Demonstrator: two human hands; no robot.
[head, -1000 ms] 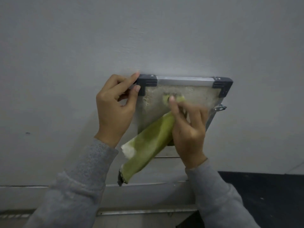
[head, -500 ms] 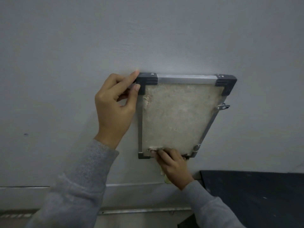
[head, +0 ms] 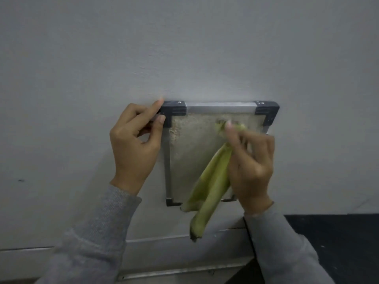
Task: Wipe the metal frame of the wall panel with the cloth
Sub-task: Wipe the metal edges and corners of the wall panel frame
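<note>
A small wall panel with a rough beige face sits in a metal frame (head: 220, 109) with dark plastic corners, mounted on a grey wall. My left hand (head: 135, 146) pinches the frame's top left corner between thumb and forefinger. My right hand (head: 251, 162) grips a green cloth (head: 209, 187) and presses its bunched end against the panel's upper right area, just under the top rail. The rest of the cloth hangs down past the frame's bottom edge. My right hand hides the frame's right side.
The grey wall (head: 184, 48) fills most of the view. A metal rail (head: 180, 271) runs along its base below the panel. A dark surface (head: 336, 242) lies at the lower right.
My right hand went from the panel's upper middle down to the bottom edge, then rose again to the upper right with the cloth. My left hand stayed on the top left corner.
</note>
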